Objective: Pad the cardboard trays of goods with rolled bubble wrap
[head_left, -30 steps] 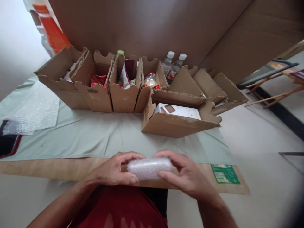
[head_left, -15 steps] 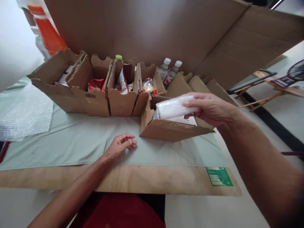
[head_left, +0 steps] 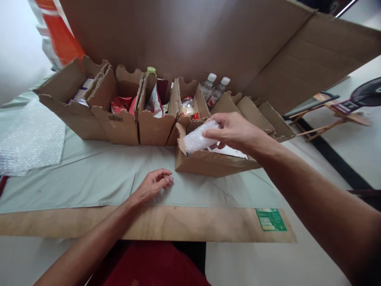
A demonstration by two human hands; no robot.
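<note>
A bubble-wrapped package (head_left: 199, 137), white and roughly oblong, is gripped between the thumb and fingers of my right hand (head_left: 230, 131). It is held tilted at the mouth of the front cardboard box (head_left: 214, 166), its left end within the box's rim. What the wrap covers cannot be made out. White paper or a white packet (head_left: 229, 151) shows inside that box, beneath my hand. My left hand (head_left: 154, 183) rests on the pale green cloth (head_left: 98, 174), left of the box. Its fingers are loosely bent and hold nothing.
Behind stand several cardboard bins (head_left: 156, 127) with packets. Two clear bottles (head_left: 218, 92) with white caps are at the back, before a tall cardboard panel (head_left: 178, 39). Bubble wrap (head_left: 32, 139) lies at left, near an orange bottle (head_left: 61, 35). A wooden edge (head_left: 149, 224) runs along the front.
My right hand has moved left and slightly down with the wrapped package, bringing it to the left end of the front box. The left hand has hardly moved; the view has shifted slightly.
</note>
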